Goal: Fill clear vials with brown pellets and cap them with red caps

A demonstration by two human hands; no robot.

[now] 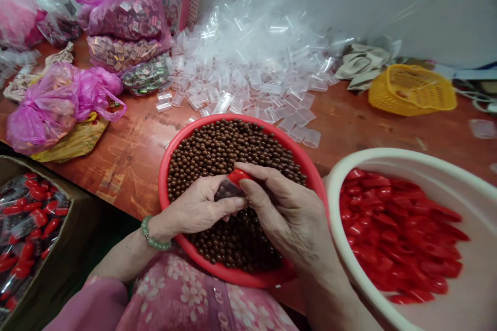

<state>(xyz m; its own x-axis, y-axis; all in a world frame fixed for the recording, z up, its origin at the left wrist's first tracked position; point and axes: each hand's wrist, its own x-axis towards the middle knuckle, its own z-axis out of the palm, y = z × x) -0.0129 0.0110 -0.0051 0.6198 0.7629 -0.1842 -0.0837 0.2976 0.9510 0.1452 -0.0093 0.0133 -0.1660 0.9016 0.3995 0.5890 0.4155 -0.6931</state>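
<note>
A red basin (pixel 169 165) full of small brown balls (pixel 229 147) sits in front of me at the table's edge. Both hands meet over it. My left hand (pixel 198 207), a green bead bracelet on its wrist, is closed around a small clear tube (pixel 225 190) filled with brown balls. My right hand (pixel 289 212) pinches a red cap (pixel 239 176) against the top of that tube. To the right stands a white basin (pixel 392 158) holding many red caps (pixel 399 232).
A heap of empty clear tubes (pixel 252 62) lies behind the red basin. Pink bags (pixel 58 98) of wrapped items lie at the left, a yellow basket (pixel 411 90) at the right rear. A cardboard box (pixel 73 204) with capped tubes sits low left.
</note>
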